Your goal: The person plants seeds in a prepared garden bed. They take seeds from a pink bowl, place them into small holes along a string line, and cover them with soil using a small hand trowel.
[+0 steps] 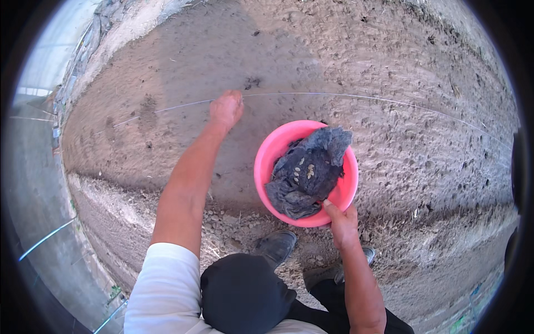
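My right hand (345,223) grips the near rim of a pink plastic basin (263,167), its thumb over the edge. A crumpled dark grey cloth (292,204) lies in the basin. Several pale flat seeds (310,171) rest on the cloth's darker, damp-looking middle. My left hand (227,109) reaches out over the soil with its fingers bunched and pointing down. It is at a thin white string (308,93) stretched across the bed. Whether a seed is between those fingers is hidden.
A bare soil bed (417,137) spreads before me, with small dark damp patches (252,82) near the string. Its near edge drops to a crumbly furrow where my shoes (276,246) stand. Plastic sheeting (50,62) borders the far left. A dark cap (246,292) fills the bottom middle.
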`<action>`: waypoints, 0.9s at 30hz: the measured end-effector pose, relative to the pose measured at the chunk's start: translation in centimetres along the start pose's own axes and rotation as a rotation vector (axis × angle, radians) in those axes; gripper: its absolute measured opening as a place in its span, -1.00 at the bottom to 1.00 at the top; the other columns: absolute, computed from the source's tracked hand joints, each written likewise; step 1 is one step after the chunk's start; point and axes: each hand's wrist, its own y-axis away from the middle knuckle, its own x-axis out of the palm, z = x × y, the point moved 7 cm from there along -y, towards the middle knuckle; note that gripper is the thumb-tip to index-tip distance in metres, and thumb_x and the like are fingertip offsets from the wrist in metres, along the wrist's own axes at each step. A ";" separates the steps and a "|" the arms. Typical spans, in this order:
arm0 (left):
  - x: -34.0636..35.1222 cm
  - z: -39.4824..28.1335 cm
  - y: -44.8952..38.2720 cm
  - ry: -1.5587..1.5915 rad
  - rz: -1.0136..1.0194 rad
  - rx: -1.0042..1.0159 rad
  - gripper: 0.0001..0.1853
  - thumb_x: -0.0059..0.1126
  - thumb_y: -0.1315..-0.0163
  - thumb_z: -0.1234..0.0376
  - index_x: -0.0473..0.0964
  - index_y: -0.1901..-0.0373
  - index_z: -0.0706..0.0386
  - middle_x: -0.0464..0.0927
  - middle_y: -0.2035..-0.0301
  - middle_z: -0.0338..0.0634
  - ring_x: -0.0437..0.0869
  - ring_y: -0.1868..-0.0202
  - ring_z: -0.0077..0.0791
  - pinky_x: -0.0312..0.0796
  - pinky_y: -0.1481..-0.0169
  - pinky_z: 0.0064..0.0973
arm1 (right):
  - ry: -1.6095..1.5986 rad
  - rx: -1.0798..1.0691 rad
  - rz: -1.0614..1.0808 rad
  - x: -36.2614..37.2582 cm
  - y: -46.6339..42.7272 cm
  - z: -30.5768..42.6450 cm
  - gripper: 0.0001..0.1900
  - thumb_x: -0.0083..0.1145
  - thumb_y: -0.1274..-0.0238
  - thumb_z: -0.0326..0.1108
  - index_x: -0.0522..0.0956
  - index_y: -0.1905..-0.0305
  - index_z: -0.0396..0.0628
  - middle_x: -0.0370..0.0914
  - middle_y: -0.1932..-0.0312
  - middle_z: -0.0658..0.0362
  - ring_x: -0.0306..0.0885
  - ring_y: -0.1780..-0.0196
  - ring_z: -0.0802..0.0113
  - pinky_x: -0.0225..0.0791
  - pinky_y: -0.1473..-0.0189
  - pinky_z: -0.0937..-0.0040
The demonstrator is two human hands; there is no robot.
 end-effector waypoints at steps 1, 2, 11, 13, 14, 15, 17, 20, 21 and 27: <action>0.2 -0.1 -0.1 -0.016 -0.001 0.019 -0.86 0.19 -0.24 0.27 0.53 0.28 0.12 0.62 0.18 0.02 0.69 0.20 0.11 0.54 0.11 0.00 | -0.001 -0.001 -0.001 0.0 0.1 0.1 -0.70 0.28 -0.37 -0.27 0.57 -0.08 -0.17 0.67 0.20 0.20 0.67 0.34 0.42 0.58 0.50 0.40; 0.5 -0.1 -0.1 -0.019 0.009 0.024 -0.86 0.18 -0.24 0.27 0.52 0.27 0.12 0.61 0.18 0.01 0.69 0.19 0.11 0.54 0.12 0.00 | -0.002 -0.002 -0.002 0.1 0.2 0.3 -0.71 0.28 -0.37 -0.27 0.57 -0.07 -0.17 0.67 0.19 0.20 0.67 0.34 0.43 0.58 0.50 0.41; 1.2 -0.8 -0.8 -0.105 0.054 0.061 -0.87 0.17 -0.26 0.32 0.53 0.22 0.14 0.61 0.17 0.00 0.72 0.16 0.08 0.59 0.10 -0.02 | -0.046 0.020 0.003 -0.5 0.0 -0.2 -0.64 0.30 -0.38 -0.27 0.53 -0.16 -0.18 0.67 0.14 0.16 0.67 0.27 0.43 0.62 0.43 0.44; 1.1 -0.6 -0.8 -0.081 0.010 0.098 -0.88 0.19 -0.24 0.33 0.45 0.27 0.12 0.56 0.25 -0.01 0.68 0.20 0.10 0.55 0.16 0.01 | -0.050 0.020 0.005 -0.5 -0.1 -0.2 -0.64 0.30 -0.38 -0.26 0.53 -0.15 -0.18 0.67 0.14 0.16 0.68 0.27 0.43 0.63 0.43 0.44; 1.2 -0.5 -0.7 -0.090 0.007 0.102 -0.88 0.19 -0.24 0.34 0.45 0.27 0.13 0.56 0.25 -0.01 0.68 0.20 0.10 0.55 0.16 0.01 | -0.053 0.017 0.006 -0.5 -0.1 -0.2 -0.64 0.30 -0.38 -0.26 0.53 -0.15 -0.19 0.67 0.14 0.16 0.68 0.27 0.44 0.63 0.43 0.44; 1.3 -0.7 -0.7 -0.095 0.005 0.109 -0.88 0.19 -0.23 0.35 0.46 0.27 0.13 0.56 0.25 -0.01 0.68 0.20 0.10 0.55 0.15 0.00 | -0.054 0.014 0.003 -0.6 0.0 -0.2 -0.64 0.30 -0.38 -0.26 0.53 -0.15 -0.19 0.67 0.14 0.15 0.68 0.27 0.44 0.63 0.43 0.44; 1.5 -1.1 -0.6 -0.112 0.030 0.099 -0.89 0.18 -0.23 0.36 0.50 0.24 0.13 0.58 0.22 -0.01 0.70 0.15 0.07 0.57 0.11 -0.02 | -0.039 0.020 -0.003 -0.8 0.0 -0.3 -0.64 0.30 -0.38 -0.26 0.53 -0.14 -0.20 0.67 0.14 0.15 0.68 0.28 0.44 0.63 0.43 0.43; 1.1 -1.7 -0.5 -0.123 0.075 0.061 -0.86 0.17 -0.24 0.36 0.58 0.19 0.13 0.62 0.14 -0.01 0.73 0.07 0.04 0.60 0.02 -0.05 | -0.040 0.022 -0.004 -0.9 0.0 -0.1 -0.65 0.29 -0.39 -0.26 0.54 -0.13 -0.20 0.67 0.15 0.15 0.67 0.29 0.44 0.62 0.43 0.43; 0.9 -1.6 -0.4 -0.111 0.067 0.056 -0.86 0.17 -0.23 0.36 0.58 0.20 0.13 0.61 0.14 -0.01 0.72 0.08 0.04 0.59 0.02 -0.05 | -0.045 0.022 0.000 -0.8 0.0 -0.1 -0.65 0.29 -0.39 -0.26 0.54 -0.13 -0.20 0.67 0.15 0.15 0.67 0.29 0.45 0.62 0.43 0.43; -1.6 -1.1 2.5 0.110 -0.085 -0.019 -0.86 0.20 -0.20 0.37 0.57 0.22 0.16 0.61 0.22 0.03 0.68 0.17 0.09 0.53 0.07 -0.07 | -0.046 0.045 0.014 -0.5 0.1 0.2 -0.66 0.28 -0.40 -0.26 0.54 -0.14 -0.19 0.67 0.14 0.15 0.67 0.26 0.45 0.61 0.38 0.45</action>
